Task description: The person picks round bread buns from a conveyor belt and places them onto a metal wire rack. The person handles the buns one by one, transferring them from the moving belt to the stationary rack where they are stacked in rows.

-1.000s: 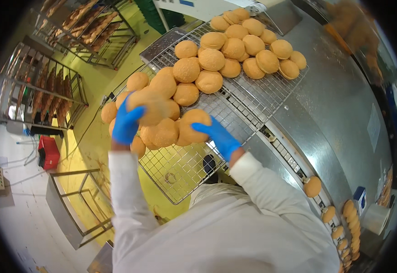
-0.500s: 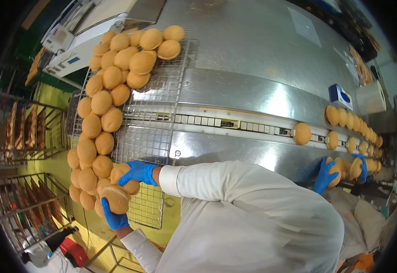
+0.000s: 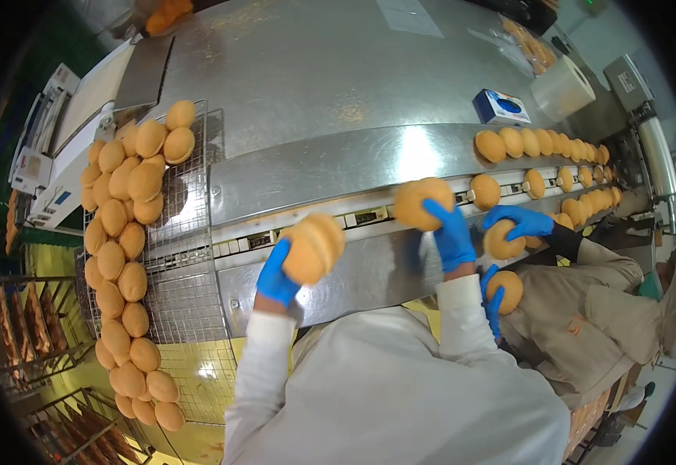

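Note:
My left hand (image 3: 277, 280), in a blue glove, is closed round a few round golden buns (image 3: 312, 249) pressed side by side, slightly blurred. They hover over the near edge of the conveyor channel (image 3: 256, 240). Farther right, my gloved right hand (image 3: 454, 239) grips what look like two buns (image 3: 420, 204) just above the channel. A single bun (image 3: 485, 191) sits on the conveyor beyond it. To my left, many loose buns (image 3: 110, 260) lie in overlapping rows on a wire rack (image 3: 187, 319).
At my right, a co-worker's blue-gloved hands (image 3: 517, 222) hold buns close to my right hand. A row of buns (image 3: 538, 142) lines the channel's far side. Behind it are a blue-and-white box (image 3: 500, 107) and a white roll (image 3: 562, 89). Bakery trolleys (image 3: 32, 325) stand left.
Both hands have moved right from the wire rack to above the conveyor, carrying buns. The view has shifted right, and fewer buns lie at the rack's near end.

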The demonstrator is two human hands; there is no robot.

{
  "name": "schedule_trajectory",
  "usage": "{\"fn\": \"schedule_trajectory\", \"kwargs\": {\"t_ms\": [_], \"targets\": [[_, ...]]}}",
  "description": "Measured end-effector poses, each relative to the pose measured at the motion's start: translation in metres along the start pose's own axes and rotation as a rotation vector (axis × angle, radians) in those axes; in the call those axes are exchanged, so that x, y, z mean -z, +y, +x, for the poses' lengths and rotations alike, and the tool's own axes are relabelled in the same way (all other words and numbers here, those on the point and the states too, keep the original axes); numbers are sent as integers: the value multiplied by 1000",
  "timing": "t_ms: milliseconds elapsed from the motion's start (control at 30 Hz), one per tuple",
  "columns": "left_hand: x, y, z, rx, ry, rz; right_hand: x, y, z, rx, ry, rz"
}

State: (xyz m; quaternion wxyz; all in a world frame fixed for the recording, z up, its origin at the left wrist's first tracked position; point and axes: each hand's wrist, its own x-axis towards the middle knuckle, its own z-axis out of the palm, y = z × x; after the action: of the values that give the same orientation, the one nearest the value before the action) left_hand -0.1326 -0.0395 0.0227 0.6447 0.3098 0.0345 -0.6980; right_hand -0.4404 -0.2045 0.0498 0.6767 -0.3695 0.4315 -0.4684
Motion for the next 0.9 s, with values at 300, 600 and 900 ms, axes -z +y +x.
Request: {"fn": "schedule_trajectory", "kwargs": {"t_ms": [300,600,900], "targets": [[-76,-40,110,-92,187,600,79,5,48,406,587,-452],[40,33,-19,-489,347,72,-130,39,-8,58,-206,-265],[65,51,15,-776,585,477,-148,100,-2,556,-68,-899]]}}
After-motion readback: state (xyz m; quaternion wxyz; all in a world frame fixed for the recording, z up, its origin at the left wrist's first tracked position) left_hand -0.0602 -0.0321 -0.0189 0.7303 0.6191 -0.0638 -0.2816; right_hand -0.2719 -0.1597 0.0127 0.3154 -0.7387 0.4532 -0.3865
